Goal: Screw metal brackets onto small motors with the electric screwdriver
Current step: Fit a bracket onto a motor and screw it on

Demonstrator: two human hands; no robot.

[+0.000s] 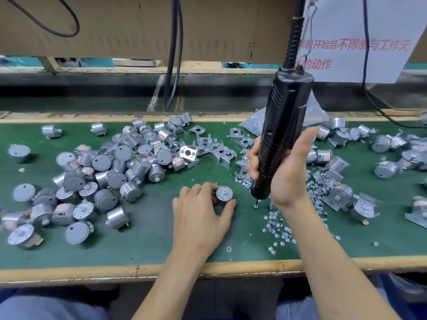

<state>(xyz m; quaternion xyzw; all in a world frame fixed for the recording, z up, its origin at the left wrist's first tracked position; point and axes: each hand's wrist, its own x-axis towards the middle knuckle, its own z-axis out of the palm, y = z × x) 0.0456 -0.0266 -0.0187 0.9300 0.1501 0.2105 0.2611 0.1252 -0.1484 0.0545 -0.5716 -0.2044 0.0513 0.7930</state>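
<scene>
Motor pinched in left grip; right grip clasps screwdriver beside it.

One electric screwdriver, dozens of motors, many brackets, countless screws

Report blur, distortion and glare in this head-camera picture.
Head view: the wide lens bows the green-topped bench; the small silver round motor held by the left hand and the black electric screwdriver in the right hand look sharp. Head view: motors at both side edges and red print on the white paper sign smear; one bent metal bracket glares white.
</scene>
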